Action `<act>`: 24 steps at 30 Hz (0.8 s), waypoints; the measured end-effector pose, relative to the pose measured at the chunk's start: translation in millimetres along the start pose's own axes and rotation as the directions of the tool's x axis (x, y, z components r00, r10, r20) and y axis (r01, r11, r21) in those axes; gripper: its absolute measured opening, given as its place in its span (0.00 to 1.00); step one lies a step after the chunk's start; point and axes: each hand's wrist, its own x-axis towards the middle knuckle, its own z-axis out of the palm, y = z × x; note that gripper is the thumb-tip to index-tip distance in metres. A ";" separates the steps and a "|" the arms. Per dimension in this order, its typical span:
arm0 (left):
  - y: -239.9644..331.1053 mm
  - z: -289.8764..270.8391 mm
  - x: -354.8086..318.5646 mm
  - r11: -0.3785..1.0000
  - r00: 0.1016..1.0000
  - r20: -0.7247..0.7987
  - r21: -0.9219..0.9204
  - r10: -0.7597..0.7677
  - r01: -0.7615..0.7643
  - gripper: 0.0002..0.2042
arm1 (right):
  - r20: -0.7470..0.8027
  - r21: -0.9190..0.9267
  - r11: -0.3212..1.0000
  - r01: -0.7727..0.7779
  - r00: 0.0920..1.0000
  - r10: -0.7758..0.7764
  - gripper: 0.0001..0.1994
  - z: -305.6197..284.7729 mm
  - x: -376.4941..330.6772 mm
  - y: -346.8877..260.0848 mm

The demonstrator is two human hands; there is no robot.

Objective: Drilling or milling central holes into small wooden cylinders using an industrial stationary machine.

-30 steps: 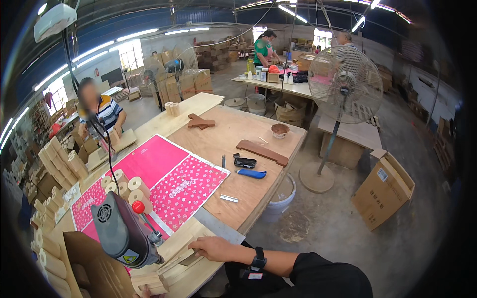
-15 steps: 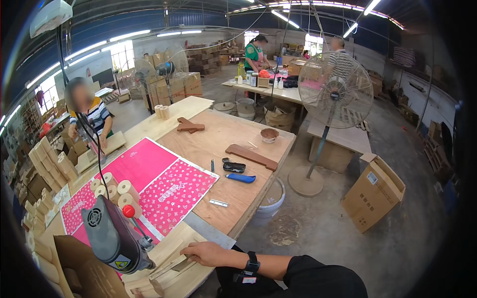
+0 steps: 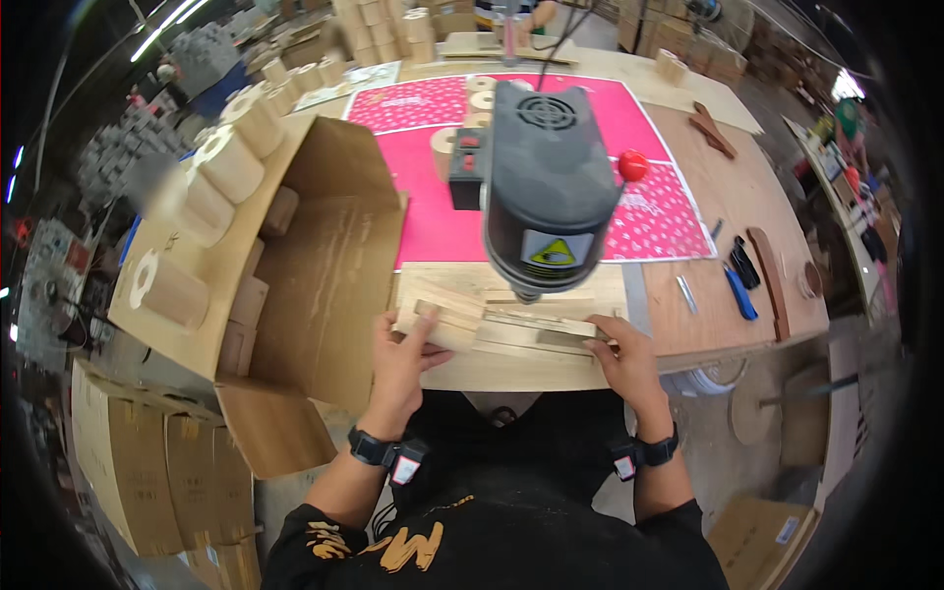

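Observation:
My left hand (image 3: pixel 401 362) grips a small pale wooden block (image 3: pixel 441 317) on the plywood plate (image 3: pixel 511 364) under the drill press head (image 3: pixel 547 187). My right hand (image 3: pixel 621 356) presses on flat wooden strips (image 3: pixel 536 327) lying beside that block, fingers resting on their right end. The dark grey drill head hangs right above both hands, with a red knob (image 3: pixel 633 164) on its right side. Where the bit meets the wood is hidden by the head.
An open cardboard box (image 3: pixel 305 265) with wooden blocks stands to my left, with round wooden cylinders (image 3: pixel 228 162) lined along its rim. A pink mat (image 3: pixel 649 211) covers the bench behind the drill. A blue-handled tool (image 3: pixel 739 292) and dark wooden pieces lie at right. Cardboard cartons (image 3: pixel 138 462) stand lower left.
The view has swung from the workshop down onto the drill press. My left hand has come in and taken the wooden block; my right hand stays on the wood at the plate.

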 end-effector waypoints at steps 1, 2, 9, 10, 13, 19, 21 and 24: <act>2.6 0.5 0.5 1.000 1.000 0.018 0.012 -0.011 0.011 0.22 | 0.027 -0.041 0.998 -0.054 0.998 0.055 0.15 0.3 2.8 -4.7; 4.5 2.3 -0.9 1.000 0.998 0.062 0.018 0.000 -0.001 0.21 | 0.031 -0.088 0.991 -0.102 0.994 0.105 0.15 -0.3 4.0 -8.3; 3.8 13.9 2.4 1.000 0.997 0.070 0.000 -0.030 0.030 0.24 | 0.019 -0.083 0.991 -0.104 0.994 0.106 0.15 -8.1 1.6 -17.4; 1.5 14.0 4.5 0.999 0.997 0.057 -0.010 -0.053 0.054 0.24 | 0.024 -0.089 0.991 -0.105 0.994 0.107 0.15 -8.0 0.1 -15.7; -5.5 14.0 6.9 0.996 0.995 0.051 -0.025 -0.083 0.085 0.23 | 0.010 -0.088 0.992 -0.094 0.995 0.095 0.15 -4.7 -3.8 -8.6; -15.8 19.4 -7.9 0.967 0.964 0.188 0.209 -0.188 0.148 0.20 | -0.032 -0.018 0.988 -0.156 0.987 0.156 0.15 0.7 -3.6 1.7; -18.0 21.0 -9.5 0.830 0.959 0.253 0.556 -0.125 -0.039 0.17 | -0.038 -0.138 0.988 -0.063 0.998 0.059 0.16 -3.6 -2.3 2.1; -29.3 22.7 -1.5 0.569 0.854 0.387 0.638 0.347 -0.520 0.16 | -0.046 0.055 0.990 -0.132 0.990 0.135 0.18 -5.7 0.6 1.8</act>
